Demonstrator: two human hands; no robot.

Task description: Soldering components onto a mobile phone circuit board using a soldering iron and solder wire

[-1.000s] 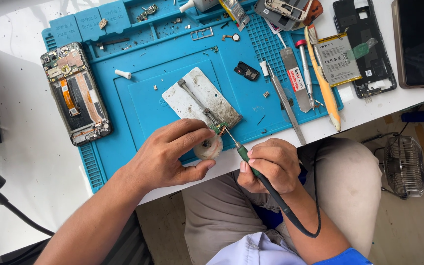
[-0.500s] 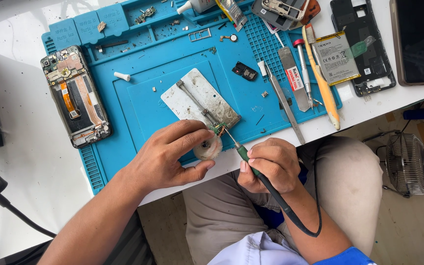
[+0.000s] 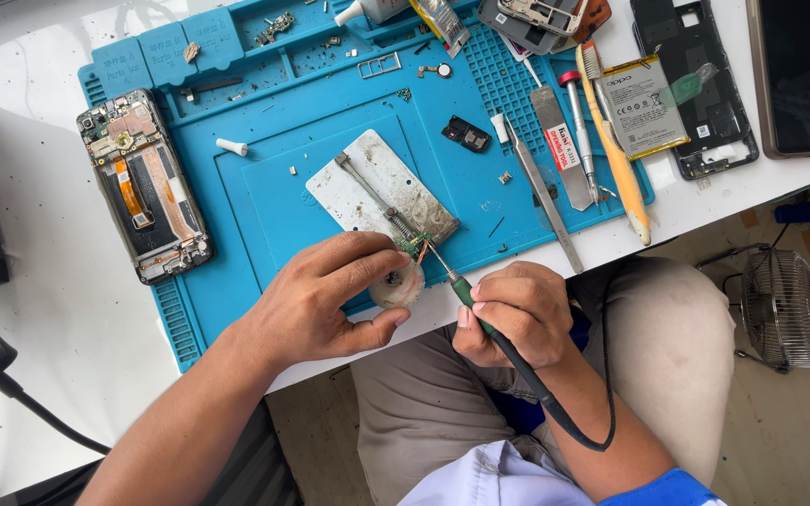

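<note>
My left hand (image 3: 325, 300) grips a small pale round spool (image 3: 400, 284) at the near edge of the blue work mat (image 3: 264, 197). My right hand (image 3: 517, 314) holds a green-handled soldering iron (image 3: 466, 295) with a black cable; its tip touches a tiny green circuit board (image 3: 412, 245) clamped at the near end of a scuffed metal holder plate (image 3: 382, 187). My left fingertips rest right beside that small board.
An opened phone body (image 3: 142, 192) lies at the mat's left edge. Tweezers (image 3: 546, 192), a metal pry tool (image 3: 555, 145), a yellow-handled brush (image 3: 616, 155), a battery (image 3: 644, 103), phone back covers (image 3: 696, 75) and a dark phone (image 3: 799, 70) lie to the right. A small fan (image 3: 780, 305) stands on the floor.
</note>
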